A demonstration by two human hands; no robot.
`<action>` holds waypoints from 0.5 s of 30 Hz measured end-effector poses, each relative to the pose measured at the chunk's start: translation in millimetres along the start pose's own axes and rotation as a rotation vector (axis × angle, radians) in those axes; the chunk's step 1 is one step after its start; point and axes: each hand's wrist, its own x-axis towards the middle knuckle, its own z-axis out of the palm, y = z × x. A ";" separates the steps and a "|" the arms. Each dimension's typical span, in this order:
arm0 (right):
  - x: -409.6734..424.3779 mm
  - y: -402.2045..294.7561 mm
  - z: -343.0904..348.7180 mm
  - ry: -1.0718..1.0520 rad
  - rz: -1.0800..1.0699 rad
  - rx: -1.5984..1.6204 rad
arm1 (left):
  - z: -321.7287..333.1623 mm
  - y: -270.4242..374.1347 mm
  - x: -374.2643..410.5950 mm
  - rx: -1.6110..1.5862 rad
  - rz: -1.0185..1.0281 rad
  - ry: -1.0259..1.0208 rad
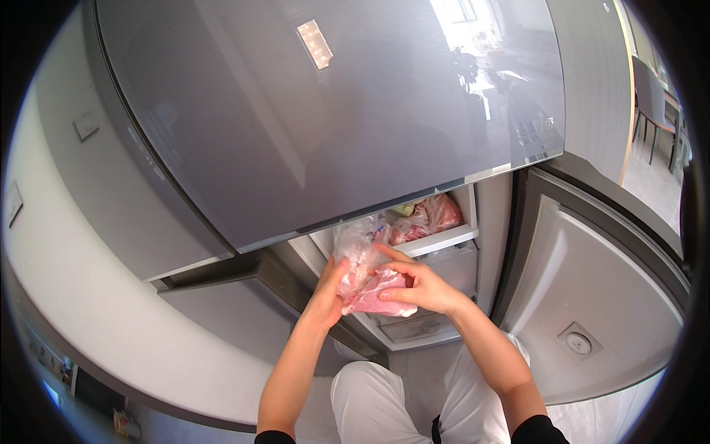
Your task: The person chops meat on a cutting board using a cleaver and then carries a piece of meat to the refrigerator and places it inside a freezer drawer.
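A piece of raw pink meat [369, 299] with white fat is held between my two hands, before the opened lower compartment of a refrigerator. My left hand [328, 294] grips its left side together with a clear plastic bag [358, 244]. From the right, my right hand [424, 286] holds the meat, thumb on its front face and fingers over the top. Some of the meat lies under the crumpled plastic. Behind my hands, the pulled-out freezer drawer [438, 241] holds more bagged red meat [435, 216] and something yellow-green.
The glossy grey upper refrigerator door [333, 122] is shut above. To the right, the lower door [604, 288] stands wide open; another lower door [238, 311] is ajar at the left. Clear lower drawers [416, 327] sit below my hands, near my knees.
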 end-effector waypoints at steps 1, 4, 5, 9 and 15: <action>2.2 5.9 -4.9 -0.012 -0.007 -0.002 | 4.3 2.5 -2.7 0.070 0.016 0.005; 3.4 8.4 -9.4 0.006 0.053 0.133 | 6.0 4.8 -6.8 0.300 0.077 0.017; 3.4 7.4 -9.6 0.023 0.086 0.201 | 3.1 3.0 -3.3 0.317 0.099 0.032; -0.4 8.9 -10.9 0.066 0.110 0.263 | 6.6 6.1 23.2 0.436 0.208 0.184; -32.4 21.1 -18.4 0.104 0.223 0.691 | 18.5 21.5 66.5 0.339 0.230 0.301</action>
